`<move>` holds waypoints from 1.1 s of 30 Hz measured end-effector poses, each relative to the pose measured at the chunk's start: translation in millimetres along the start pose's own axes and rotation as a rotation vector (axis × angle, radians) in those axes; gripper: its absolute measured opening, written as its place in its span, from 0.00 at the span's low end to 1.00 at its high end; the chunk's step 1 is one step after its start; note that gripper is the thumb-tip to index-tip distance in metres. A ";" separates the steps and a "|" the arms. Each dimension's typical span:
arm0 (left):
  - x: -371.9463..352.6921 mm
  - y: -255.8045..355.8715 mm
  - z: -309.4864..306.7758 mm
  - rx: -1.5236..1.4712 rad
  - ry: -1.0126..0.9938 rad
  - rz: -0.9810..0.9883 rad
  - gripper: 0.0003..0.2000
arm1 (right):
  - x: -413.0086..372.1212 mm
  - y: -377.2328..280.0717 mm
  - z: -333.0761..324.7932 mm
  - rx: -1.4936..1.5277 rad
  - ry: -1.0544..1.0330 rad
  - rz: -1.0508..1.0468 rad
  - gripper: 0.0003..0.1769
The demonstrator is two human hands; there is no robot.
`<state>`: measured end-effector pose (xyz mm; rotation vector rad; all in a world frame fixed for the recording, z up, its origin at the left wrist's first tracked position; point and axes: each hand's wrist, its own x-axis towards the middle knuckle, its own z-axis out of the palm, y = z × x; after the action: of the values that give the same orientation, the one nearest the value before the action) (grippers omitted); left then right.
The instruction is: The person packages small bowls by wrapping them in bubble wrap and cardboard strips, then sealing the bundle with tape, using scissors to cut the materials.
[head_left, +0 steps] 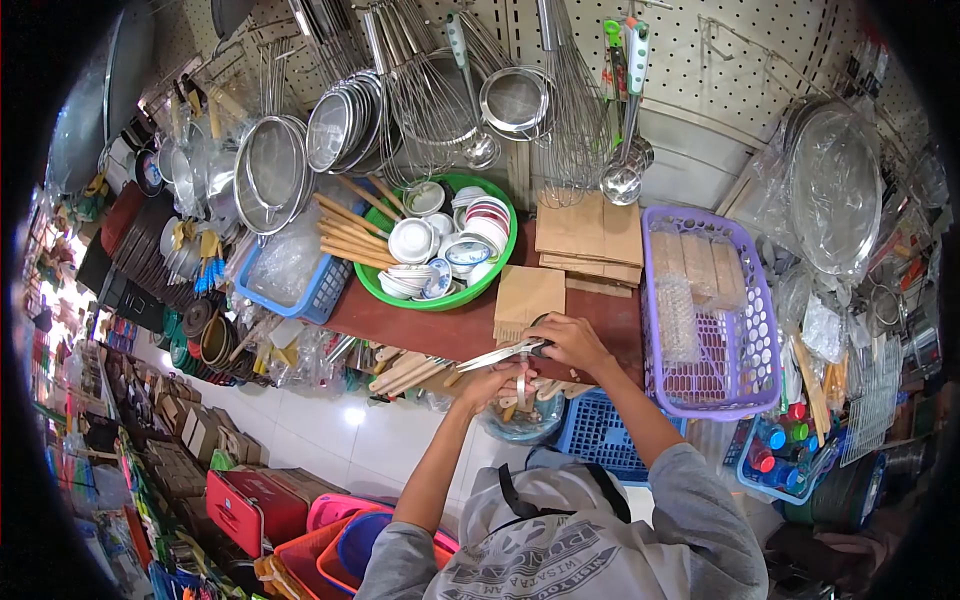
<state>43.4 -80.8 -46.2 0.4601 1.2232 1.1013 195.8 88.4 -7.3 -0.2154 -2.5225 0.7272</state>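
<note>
My right hand [570, 343] is closed around the dark handles of a pair of scissors [500, 355], whose metal blades point left above my other hand. My left hand [490, 386] is closed on a small pale strip or roll [521, 388] that stands upright by its fingers; what exactly it is cannot be made out. Just behind the hands, a brown paper piece [530, 298] lies at the edge of the reddish-brown shelf [420, 333]. Stacked brown cardboard [588, 235] sits farther back.
A green basin [440, 303] of small bowls and a blue basket [322, 290] stand at the left. A purple basket [712, 400] with wrapped packs is at the right. Whisks [575, 120] and strainers [272, 170] hang above. Wooden-handled tools [410, 372] stick out below the shelf.
</note>
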 end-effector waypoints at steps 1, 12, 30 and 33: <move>0.8 -0.7 -0.3 -0.007 0.008 0.002 0.18 | 0.6 0.8 0.2 -0.004 -0.015 0.008 0.24; -5.2 9.6 3.4 0.018 0.009 0.065 0.23 | -5.3 -9.9 -15.2 0.082 -0.006 0.140 0.19; -10.0 13.6 -4.7 0.101 -0.049 0.049 0.27 | -15.0 -35.8 -96.3 0.231 -0.770 0.633 0.35; -11.9 11.6 -5.0 0.065 -0.063 0.079 0.27 | -16.7 -23.7 -95.5 0.251 -0.846 0.659 0.35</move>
<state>34.6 -87.1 -32.7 0.5926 1.1961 1.1081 258.3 107.3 68.1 -0.8174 -3.0980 1.6670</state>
